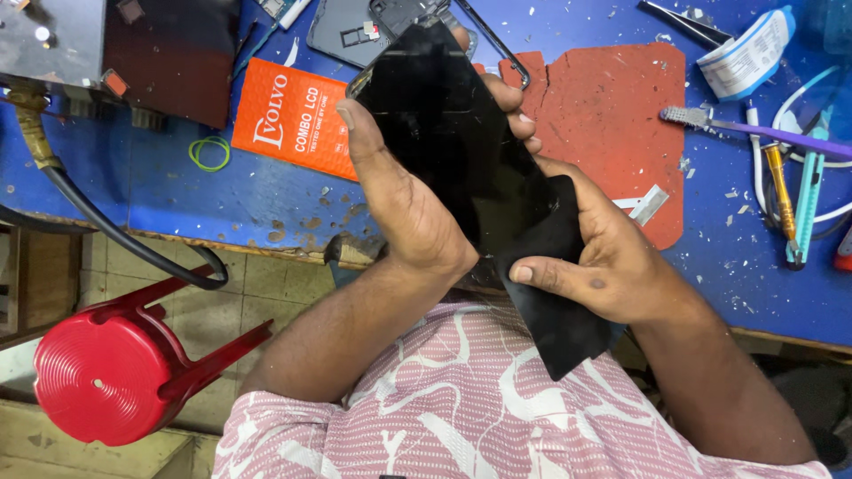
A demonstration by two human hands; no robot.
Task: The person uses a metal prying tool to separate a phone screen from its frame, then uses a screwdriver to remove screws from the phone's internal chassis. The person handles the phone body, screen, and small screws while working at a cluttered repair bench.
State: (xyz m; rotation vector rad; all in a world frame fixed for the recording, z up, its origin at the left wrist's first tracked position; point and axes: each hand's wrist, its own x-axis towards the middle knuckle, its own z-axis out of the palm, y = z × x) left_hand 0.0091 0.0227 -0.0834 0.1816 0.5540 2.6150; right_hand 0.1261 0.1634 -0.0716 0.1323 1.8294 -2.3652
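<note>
Black phone screen is sitting upright between both hands, glass dark. A black film sheet is hanging off its lower end. Orange flat package with white print is lying on the blue bench just left of it. White printed label is curling at top right.

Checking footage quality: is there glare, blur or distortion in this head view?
Head view: even, soft lighting; the glossy black screen panel, held by the left hand and right hand, shows almost no glare; centre sharp; the blue workbench edge bows slightly, suggesting wide-angle distortion.

Pink shirt, white swirls, seemingly short-sleeved
</note>
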